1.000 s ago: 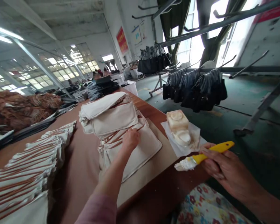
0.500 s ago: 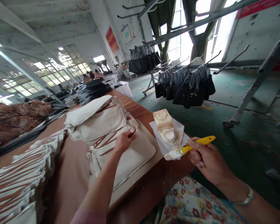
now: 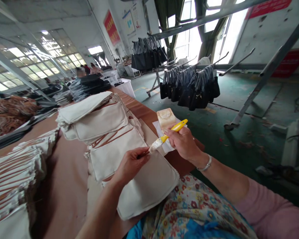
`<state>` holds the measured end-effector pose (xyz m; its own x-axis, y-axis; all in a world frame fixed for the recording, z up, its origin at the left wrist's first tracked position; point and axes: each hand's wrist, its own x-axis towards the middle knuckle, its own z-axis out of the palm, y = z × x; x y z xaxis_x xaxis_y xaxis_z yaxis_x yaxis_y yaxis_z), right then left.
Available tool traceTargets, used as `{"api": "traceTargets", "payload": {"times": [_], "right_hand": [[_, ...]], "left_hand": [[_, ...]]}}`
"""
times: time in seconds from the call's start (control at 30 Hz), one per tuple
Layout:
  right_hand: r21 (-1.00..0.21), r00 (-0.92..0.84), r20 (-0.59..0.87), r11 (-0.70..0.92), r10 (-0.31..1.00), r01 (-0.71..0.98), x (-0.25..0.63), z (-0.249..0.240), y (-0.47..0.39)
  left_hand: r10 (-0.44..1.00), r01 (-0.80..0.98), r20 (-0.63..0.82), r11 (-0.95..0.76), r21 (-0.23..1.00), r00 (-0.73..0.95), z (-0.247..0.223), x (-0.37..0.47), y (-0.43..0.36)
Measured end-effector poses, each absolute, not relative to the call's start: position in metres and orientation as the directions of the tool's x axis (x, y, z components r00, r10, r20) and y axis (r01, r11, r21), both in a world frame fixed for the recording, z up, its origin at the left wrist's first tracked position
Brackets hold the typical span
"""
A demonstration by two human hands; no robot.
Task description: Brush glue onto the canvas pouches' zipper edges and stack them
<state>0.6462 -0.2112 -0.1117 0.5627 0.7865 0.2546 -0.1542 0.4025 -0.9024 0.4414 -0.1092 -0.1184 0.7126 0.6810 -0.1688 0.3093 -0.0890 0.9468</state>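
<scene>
My left hand (image 3: 131, 163) pinches a thin brown strap at the upper edge of a cream canvas bag piece (image 3: 144, 186) that lies at the table's near edge, over my lap. My right hand (image 3: 183, 141) grips a yellow-handled brush (image 3: 168, 135); its glue-laden bristles touch the bag right beside my left fingertips. Behind the brush stands a glue-crusted pot (image 3: 165, 118) on white paper.
A stack of cream bags with brown straps (image 3: 99, 121) lies behind the piece on the brown table (image 3: 64, 186). A fanned row of cream pieces (image 3: 15, 172) fills the left. Racks of black bags (image 3: 189, 88) stand on the green floor to the right. A person sits far back.
My left hand has pulled one bag piece off the stack toward the table's near edge. The right hand has carried the brush left from beside the glue pot to the bag's edge.
</scene>
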Motion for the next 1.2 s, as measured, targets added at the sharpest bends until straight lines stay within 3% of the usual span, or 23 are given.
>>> {"api": "traceTargets", "payload": {"times": [0.13,0.27,0.4,0.5,0.63,0.8,0.97,1.13,1.2], "right_hand": [[-0.903,0.601,0.308,0.425,0.738,-0.058,0.646,-0.114,-0.218],[-0.926,0.517,0.301,0.376,0.802,-0.045,0.64,-0.114,-0.228],[-0.926,0.597,0.351,0.364,0.722,0.104,0.645,-0.117,-0.228],[-0.922,0.673,0.281,0.387,0.684,-0.008,0.651,-0.118,-0.225],[-0.885,0.591,0.161,0.381,0.79,-0.268,0.645,-0.114,-0.226],[-0.875,0.327,0.068,0.214,0.943,-0.434,0.642,-0.096,-0.241],[-0.867,0.476,0.095,0.308,0.874,-0.392,0.648,-0.09,-0.243],[-0.867,0.341,0.083,0.236,0.936,-0.439,0.637,-0.097,-0.24],[-0.836,0.398,0.105,0.297,0.911,-0.461,0.644,-0.093,-0.243]], "left_hand": [[0.68,0.313,-0.207,-0.035,0.949,0.704,-0.119,0.436,-0.123],[0.642,0.308,-0.215,-0.035,0.951,0.736,-0.118,0.434,-0.133],[0.616,0.32,-0.162,-0.155,0.935,0.771,-0.113,0.431,-0.143],[0.642,0.327,-0.013,-0.373,0.868,0.767,-0.109,0.427,-0.152],[0.694,0.369,0.158,-0.544,0.754,0.702,-0.108,0.426,-0.162],[0.741,0.446,0.128,-0.522,0.727,0.659,-0.105,0.424,-0.166],[0.744,0.492,0.08,-0.514,0.702,0.664,-0.105,0.422,-0.167],[0.725,0.497,0.078,-0.542,0.678,0.684,-0.096,0.425,-0.161],[0.718,0.486,0.108,-0.565,0.667,0.687,-0.08,0.429,-0.158]]}}
